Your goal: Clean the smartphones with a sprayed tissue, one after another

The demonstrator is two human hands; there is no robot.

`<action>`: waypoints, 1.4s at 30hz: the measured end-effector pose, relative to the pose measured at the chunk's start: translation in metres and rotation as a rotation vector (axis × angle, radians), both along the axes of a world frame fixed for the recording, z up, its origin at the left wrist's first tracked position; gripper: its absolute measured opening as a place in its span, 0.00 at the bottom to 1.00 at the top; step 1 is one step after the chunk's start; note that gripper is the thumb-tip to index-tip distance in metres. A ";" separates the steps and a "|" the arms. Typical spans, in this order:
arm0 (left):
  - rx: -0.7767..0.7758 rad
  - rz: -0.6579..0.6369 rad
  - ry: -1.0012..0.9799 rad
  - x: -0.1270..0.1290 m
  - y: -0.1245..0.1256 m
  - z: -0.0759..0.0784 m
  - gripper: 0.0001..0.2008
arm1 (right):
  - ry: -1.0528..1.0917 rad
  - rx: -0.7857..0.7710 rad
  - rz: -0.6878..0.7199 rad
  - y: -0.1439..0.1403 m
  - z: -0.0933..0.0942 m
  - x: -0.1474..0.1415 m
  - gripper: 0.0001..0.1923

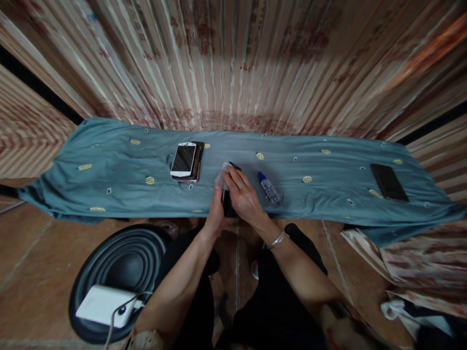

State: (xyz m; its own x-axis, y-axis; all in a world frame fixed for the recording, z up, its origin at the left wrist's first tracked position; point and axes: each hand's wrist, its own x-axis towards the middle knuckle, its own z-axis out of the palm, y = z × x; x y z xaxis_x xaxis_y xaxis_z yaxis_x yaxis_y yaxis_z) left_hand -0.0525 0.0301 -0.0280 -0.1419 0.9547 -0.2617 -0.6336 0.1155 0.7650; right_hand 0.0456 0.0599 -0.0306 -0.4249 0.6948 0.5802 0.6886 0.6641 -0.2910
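A black phone lies near the front edge of a table covered with a blue-grey cloth. My left hand grips the phone's left side. My right hand presses a small white wipe onto the phone's upper end. A small clear bottle with a blue cap lies just right of my right hand. A silver bracelet sits on my right wrist.
A stack of phones, the white one on top, lies left of my hands. Another black phone rests at the table's far right. Below left sits a round black object with a white box on it. Patterned curtain behind.
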 end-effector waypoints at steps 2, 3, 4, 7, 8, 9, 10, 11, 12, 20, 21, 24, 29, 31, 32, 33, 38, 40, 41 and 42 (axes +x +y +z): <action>0.027 -0.010 0.012 0.002 -0.001 0.001 0.24 | 0.006 -0.039 -0.026 0.009 -0.001 0.002 0.25; 0.035 -0.020 0.010 0.003 -0.002 0.001 0.25 | 0.013 -0.057 -0.037 0.012 -0.001 0.002 0.25; 0.033 -0.033 -0.001 0.002 -0.002 0.002 0.25 | 0.020 -0.071 -0.045 0.015 -0.002 0.002 0.26; 0.004 -0.073 -0.073 0.000 -0.003 0.004 0.25 | 0.040 -0.094 -0.053 0.020 -0.003 0.003 0.29; -0.007 -0.083 -0.102 -0.001 -0.003 0.006 0.25 | 0.046 -0.100 -0.055 0.021 -0.004 0.004 0.29; -0.015 -0.091 -0.130 -0.002 -0.003 0.009 0.24 | 0.052 -0.107 -0.058 0.022 -0.004 0.005 0.29; -0.024 -0.095 -0.156 -0.002 -0.003 0.011 0.24 | 0.057 -0.117 -0.064 0.023 -0.005 0.005 0.29; -0.033 -0.096 -0.181 -0.003 -0.003 0.014 0.23 | 0.063 -0.128 -0.070 0.024 -0.006 0.007 0.29; -0.042 -0.095 -0.203 -0.003 -0.003 0.017 0.23 | 0.069 -0.140 -0.077 0.025 -0.007 0.008 0.29; -0.166 -0.102 -0.304 -0.011 0.000 0.030 0.23 | 0.139 -0.151 -0.092 0.024 -0.017 0.009 0.26; -0.177 -0.098 -0.303 -0.013 0.000 0.029 0.24 | 0.138 -0.148 -0.090 0.022 -0.017 0.008 0.26; -0.183 -0.077 -0.292 -0.018 0.002 0.028 0.23 | 0.115 -0.147 -0.066 0.017 -0.015 0.005 0.25; -0.164 -0.035 -0.278 -0.024 0.006 0.025 0.25 | 0.071 -0.126 -0.021 0.004 -0.011 -0.001 0.25; -0.152 -0.030 -0.287 -0.026 0.008 0.025 0.25 | 0.060 -0.132 -0.007 -0.002 -0.011 -0.002 0.25; -0.149 -0.030 -0.290 -0.027 0.008 0.025 0.25 | 0.056 -0.136 0.004 -0.005 -0.011 -0.003 0.25; -0.147 -0.028 -0.293 -0.027 0.009 0.025 0.26 | 0.053 -0.138 0.015 -0.009 -0.011 -0.003 0.25; -0.152 -0.003 -0.306 -0.031 0.013 0.022 0.26 | 0.048 -0.136 0.057 -0.025 -0.014 0.001 0.25; -0.147 -0.007 -0.312 -0.033 0.014 0.019 0.26 | 0.049 -0.145 0.064 -0.030 -0.014 0.002 0.25; -0.145 -0.008 -0.313 -0.033 0.014 0.018 0.26 | 0.049 -0.150 0.068 -0.032 -0.014 0.003 0.25; -0.146 -0.008 -0.313 -0.034 0.014 0.018 0.26 | 0.052 -0.153 0.072 -0.033 -0.014 0.004 0.24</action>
State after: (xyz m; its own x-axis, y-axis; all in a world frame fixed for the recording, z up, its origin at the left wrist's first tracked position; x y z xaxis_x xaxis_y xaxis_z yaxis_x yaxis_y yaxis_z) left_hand -0.0860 0.0444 -0.0101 -0.0260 0.9045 -0.4256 -0.8337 0.2153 0.5086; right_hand 0.0495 0.0269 -0.0443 -0.4489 0.7455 0.4926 0.6227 0.6564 -0.4259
